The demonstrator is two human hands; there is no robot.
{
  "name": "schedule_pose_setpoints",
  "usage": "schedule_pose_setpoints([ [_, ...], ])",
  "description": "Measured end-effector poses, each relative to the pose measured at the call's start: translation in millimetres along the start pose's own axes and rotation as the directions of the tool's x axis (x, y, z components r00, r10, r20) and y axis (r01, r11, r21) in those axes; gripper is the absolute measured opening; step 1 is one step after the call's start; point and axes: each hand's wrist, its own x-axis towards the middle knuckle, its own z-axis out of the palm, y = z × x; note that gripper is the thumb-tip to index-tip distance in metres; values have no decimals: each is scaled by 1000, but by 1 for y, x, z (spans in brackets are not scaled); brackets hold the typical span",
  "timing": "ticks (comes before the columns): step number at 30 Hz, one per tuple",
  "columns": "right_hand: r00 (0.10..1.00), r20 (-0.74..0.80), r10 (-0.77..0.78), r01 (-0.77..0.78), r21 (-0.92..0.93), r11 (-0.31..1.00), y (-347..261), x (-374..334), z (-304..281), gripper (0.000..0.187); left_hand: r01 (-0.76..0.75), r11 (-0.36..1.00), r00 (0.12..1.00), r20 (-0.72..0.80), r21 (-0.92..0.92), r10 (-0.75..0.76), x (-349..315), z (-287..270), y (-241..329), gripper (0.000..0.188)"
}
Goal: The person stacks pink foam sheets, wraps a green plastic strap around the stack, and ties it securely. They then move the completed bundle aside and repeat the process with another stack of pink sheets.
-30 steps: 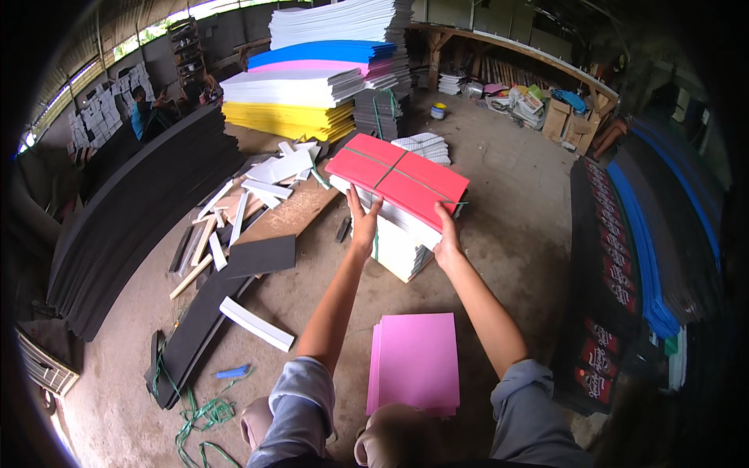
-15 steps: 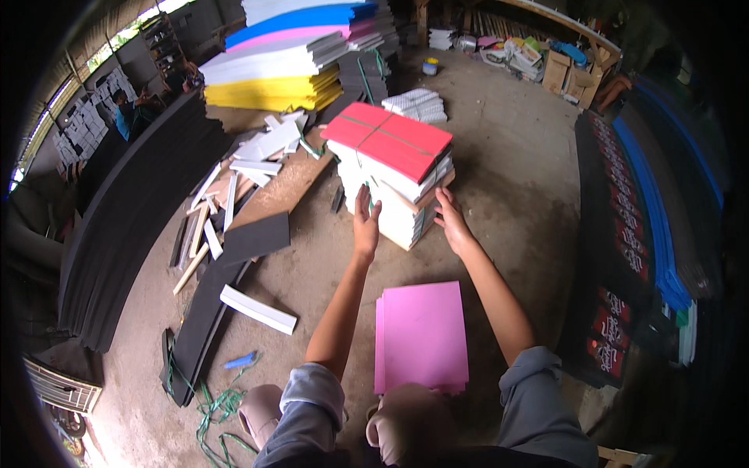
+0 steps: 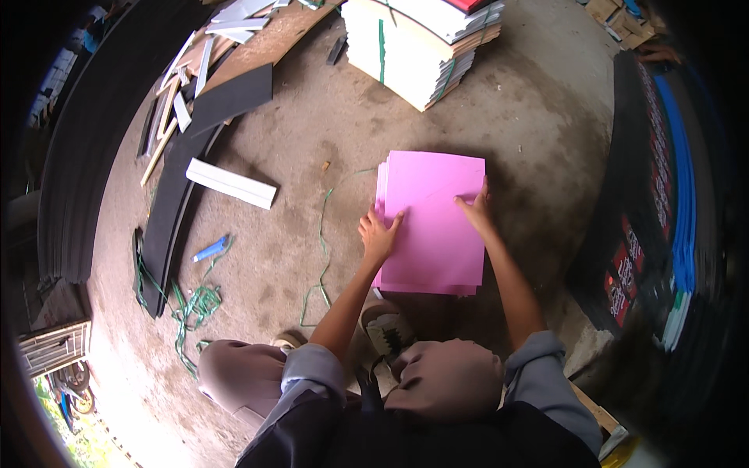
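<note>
A stack of pink sheets [image 3: 434, 242], probably foam, lies in front of my knees, its layers slightly uneven along the left edge. My left hand [image 3: 379, 235] grips the left edge, thumb over the top sheet. On the opposite edge my right hand [image 3: 478, 210] has its thumb on top and its other fingers down the side, mostly hidden. Beyond the stack stands a tied bundle of white sheets [image 3: 402, 54] bound with green strap, a bit of red on top. A thin green strap [image 3: 322, 257] trails over the floor left of the pink stack.
A blue-handled tool [image 3: 211, 248] and tangled green strapping [image 3: 199, 306] lie to the left. Near them are a white strip [image 3: 232, 184], black sheets [image 3: 175, 207] and offcuts [image 3: 182, 109]. Tall black sheet piles [image 3: 101, 148] line the left; black and blue sheets [image 3: 677, 195] line the right.
My hands have come back from the tied bundle and now hold the sides of the pink stack. The view has tilted down, so the bundle sits at the top edge.
</note>
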Motion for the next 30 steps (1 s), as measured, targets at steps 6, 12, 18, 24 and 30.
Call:
schedule_pose_setpoints([
  [6, 989, 88, 122, -121, -18, 992, -32, 1, 5, 107, 297, 955, 926, 244, -2, -288, 24, -22, 8, 105],
  [12, 982, 90, 168, -171, 27, 985, -44, 0, 5, 106, 283, 890, 928, 338, -358, -159, 11, -50, 26, 100],
  [18, 972, 235, 21, -86, 273, 958, -89, 4, 9, 95, 128, 860, 992, 61, -494, -112, 16, -85, 12, 99],
  [24, 750, 463, -472, 32, 687, 726, -204, 3, 31, 57, -292, 661, 955, -250, -691, 161, 10, -204, -10, 79],
  [30, 543, 478, -691, 82, 789, 609, -298, -52, 106, 73, -425, 677, 881, -448, -601, 156, -39, -306, -83, 71],
])
